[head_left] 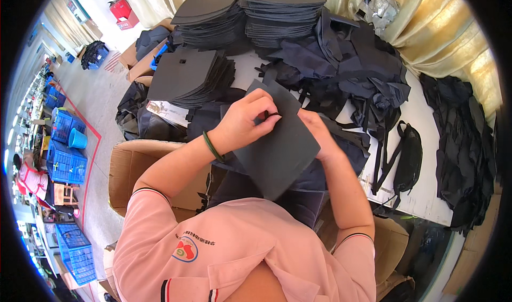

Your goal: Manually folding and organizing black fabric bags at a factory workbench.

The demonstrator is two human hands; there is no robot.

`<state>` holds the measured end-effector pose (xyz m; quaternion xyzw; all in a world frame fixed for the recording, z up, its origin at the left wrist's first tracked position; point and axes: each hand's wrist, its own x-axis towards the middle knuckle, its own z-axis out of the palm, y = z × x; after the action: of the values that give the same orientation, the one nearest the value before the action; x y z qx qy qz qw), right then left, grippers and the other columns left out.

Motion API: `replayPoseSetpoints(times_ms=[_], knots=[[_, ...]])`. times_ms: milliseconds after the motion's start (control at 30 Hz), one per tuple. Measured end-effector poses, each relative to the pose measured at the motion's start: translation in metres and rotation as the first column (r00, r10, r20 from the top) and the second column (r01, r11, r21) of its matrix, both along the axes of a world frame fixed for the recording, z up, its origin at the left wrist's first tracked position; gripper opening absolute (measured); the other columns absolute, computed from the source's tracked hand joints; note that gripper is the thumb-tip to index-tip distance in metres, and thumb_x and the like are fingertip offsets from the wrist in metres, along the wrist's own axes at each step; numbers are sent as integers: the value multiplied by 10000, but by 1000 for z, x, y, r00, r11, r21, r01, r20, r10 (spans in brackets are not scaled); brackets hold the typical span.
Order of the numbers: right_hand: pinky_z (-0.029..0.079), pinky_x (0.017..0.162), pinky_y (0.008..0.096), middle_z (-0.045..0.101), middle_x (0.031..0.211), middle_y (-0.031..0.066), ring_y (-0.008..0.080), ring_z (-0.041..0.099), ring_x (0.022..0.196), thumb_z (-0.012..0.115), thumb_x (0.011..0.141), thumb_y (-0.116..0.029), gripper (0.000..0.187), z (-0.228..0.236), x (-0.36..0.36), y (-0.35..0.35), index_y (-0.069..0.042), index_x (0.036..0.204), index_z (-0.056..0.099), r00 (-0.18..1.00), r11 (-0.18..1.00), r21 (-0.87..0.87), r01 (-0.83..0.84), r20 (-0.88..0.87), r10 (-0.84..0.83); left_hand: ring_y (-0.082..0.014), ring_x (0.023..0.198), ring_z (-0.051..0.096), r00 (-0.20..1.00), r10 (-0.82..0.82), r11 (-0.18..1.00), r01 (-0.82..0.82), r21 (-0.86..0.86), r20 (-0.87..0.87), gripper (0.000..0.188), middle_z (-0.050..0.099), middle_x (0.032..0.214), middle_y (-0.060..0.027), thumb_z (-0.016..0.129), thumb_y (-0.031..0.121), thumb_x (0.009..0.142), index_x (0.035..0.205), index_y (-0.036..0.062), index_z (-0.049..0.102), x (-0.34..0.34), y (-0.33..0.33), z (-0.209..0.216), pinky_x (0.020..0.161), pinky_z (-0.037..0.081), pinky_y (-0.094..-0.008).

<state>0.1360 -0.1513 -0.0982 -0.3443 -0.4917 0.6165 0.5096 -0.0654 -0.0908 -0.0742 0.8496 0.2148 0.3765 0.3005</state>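
Note:
A black, flexible sheet [282, 147], perhaps foam board, is held tilted above my lap. My right hand [320, 134] grips it by its right edge, the fingers hidden behind it. At the sheet's upper part, my left hand [250, 115] is closed with thumb and forefinger in a pinch. A small dark bit shows by those fingertips, too small to name. Beyond my left hand lies a stack of similar black sheets [178, 75], the top one with a small rectangular hole.
Two taller stacks, a left stack [208, 6] and a right stack [282, 9], stand at the table's back. Black fabric pieces [341, 62] heap up to the right, near a black bag [409, 158]. An open cardboard box [141, 166] sits by my left arm. Blue crates [66, 160] line the floor.

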Motion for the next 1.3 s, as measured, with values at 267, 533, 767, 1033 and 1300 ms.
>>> replayPoseSetpoints(times_ms=[267, 533, 767, 1033, 1300], knots=[[508, 849, 272, 672, 1098, 49, 118, 626, 941, 665, 902, -118, 366, 48, 45, -8, -8, 1246, 610, 934, 941, -234, -242, 207, 292, -227, 766, 591, 992, -83, 926, 112, 362, -94, 150, 574, 886, -76, 692, -6, 793, 852, 55, 567, 11, 8, 18, 671, 479, -309], [489, 808, 276, 684, 966, 73, 135, 632, 904, 712, 835, -40, 309, 8, 101, 1, 7, 1107, 573, 853, 944, -322, -72, 470, 226, -86, 829, 571, 931, 135, 915, 15, -404, 340, 37, 565, 941, -14, 563, 39, 948, 923, 52, 587, -87, 29, 31, 678, 521, -243], [496, 870, 410, 670, 1127, 175, 328, 653, 1022, 790, 773, -165, 488, -33, 149, -19, -29, 1185, 565, 319, 988, -71, 137, 948, 24, -105, 736, 615, 763, 524, 718, -158, -678, 378, 45, 655, 872, -13, 606, 118, 923, 934, 79, 627, -212, 83, -6, 650, 497, -252], [498, 865, 436, 689, 1069, 172, 360, 648, 1030, 792, 766, -239, 527, 3, 118, -42, -62, 1205, 561, 211, 986, 57, 158, 973, -90, -280, 1101, 591, 931, 190, 982, -186, 40, -311, 384, 628, 1153, -141, 729, 204, 858, 1179, 28, 612, -60, 75, 11, 957, 447, -352], [509, 748, 428, 701, 870, 151, 374, 674, 846, 790, 756, -259, 486, 24, 90, -54, -104, 1156, 560, 130, 968, 228, 101, 962, -240, -202, 1057, 606, 487, -805, 564, 446, -695, -340, 567, 652, 1146, -99, 777, 262, 819, 1289, 33, 557, 122, 74, -26, 924, 469, -328]])
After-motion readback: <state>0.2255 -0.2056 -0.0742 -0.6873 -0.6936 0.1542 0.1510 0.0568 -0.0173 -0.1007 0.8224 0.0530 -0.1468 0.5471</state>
